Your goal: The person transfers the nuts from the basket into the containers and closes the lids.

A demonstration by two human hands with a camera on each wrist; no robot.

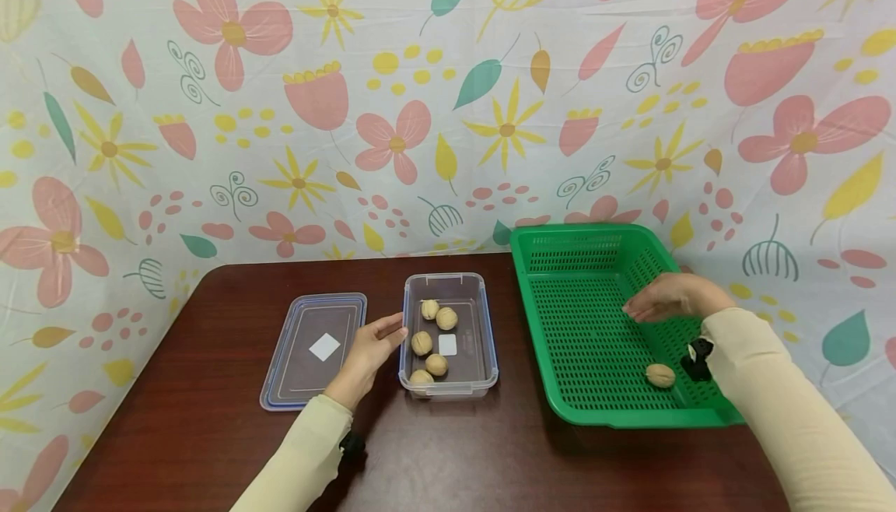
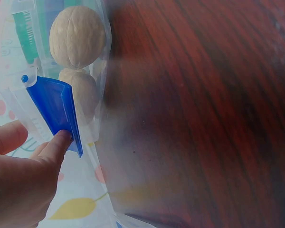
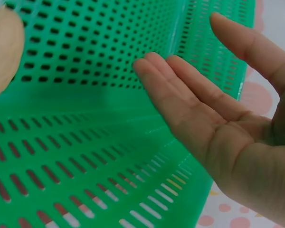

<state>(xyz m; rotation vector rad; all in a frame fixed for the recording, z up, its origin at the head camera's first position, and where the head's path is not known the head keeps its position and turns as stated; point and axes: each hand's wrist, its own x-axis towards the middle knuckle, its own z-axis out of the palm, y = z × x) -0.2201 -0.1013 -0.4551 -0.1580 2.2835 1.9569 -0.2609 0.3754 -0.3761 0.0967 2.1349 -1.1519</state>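
Several walnuts (image 1: 446,318) lie along the left half of a clear plastic container (image 1: 470,372). My left hand (image 1: 371,352) is at the container's left side, and in the left wrist view a fingertip touches its blue side clip (image 2: 57,107). My right hand (image 1: 675,296) is over the right part of a green basket (image 1: 553,372), fingers extended, thumb apart, holding nothing. One walnut (image 1: 660,376) sits near the basket's front right corner, nearer me than the right hand; part of it shows at the left edge of the right wrist view.
Left of the container, a clear lid (image 1: 297,368) with a blue seal lies flat on the dark wooden table (image 1: 483,457). A flower-patterned cloth (image 1: 434,107) hangs behind the table and along its sides.
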